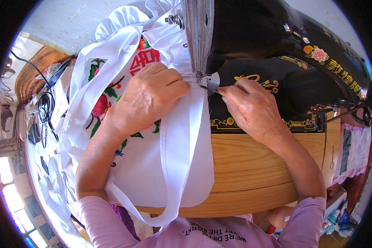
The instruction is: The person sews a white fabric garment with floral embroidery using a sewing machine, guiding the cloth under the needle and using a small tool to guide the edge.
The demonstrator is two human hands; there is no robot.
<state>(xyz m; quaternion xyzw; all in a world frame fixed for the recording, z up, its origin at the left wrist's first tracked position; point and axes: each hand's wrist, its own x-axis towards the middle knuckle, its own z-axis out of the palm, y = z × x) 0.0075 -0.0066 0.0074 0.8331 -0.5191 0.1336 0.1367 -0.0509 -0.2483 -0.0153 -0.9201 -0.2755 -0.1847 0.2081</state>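
Note:
White cloth (189,183) with red, green and pink embroidery (100,107) lies under the presser foot (199,80) of a black sewing machine (245,31). Curled over its folded edge, just left of the foot, is my left hand (152,93); the fingertips are hidden. A narrow white strip (170,186) runs down from the seam and loops over the table's front edge. Between the thumb and fingers of my right hand (251,105) is a thin dark pointed tool (209,90). Its tip reaches the cloth edge beside the presser foot.
The machine bed (226,114) has gold decoration and sits in a wooden table (251,161). Gathered white ruffle (121,18) is bunched behind the left hand. Black cable (45,108) lies coiled among more cloth at far left. A lace-edged cover (356,148) hangs at right.

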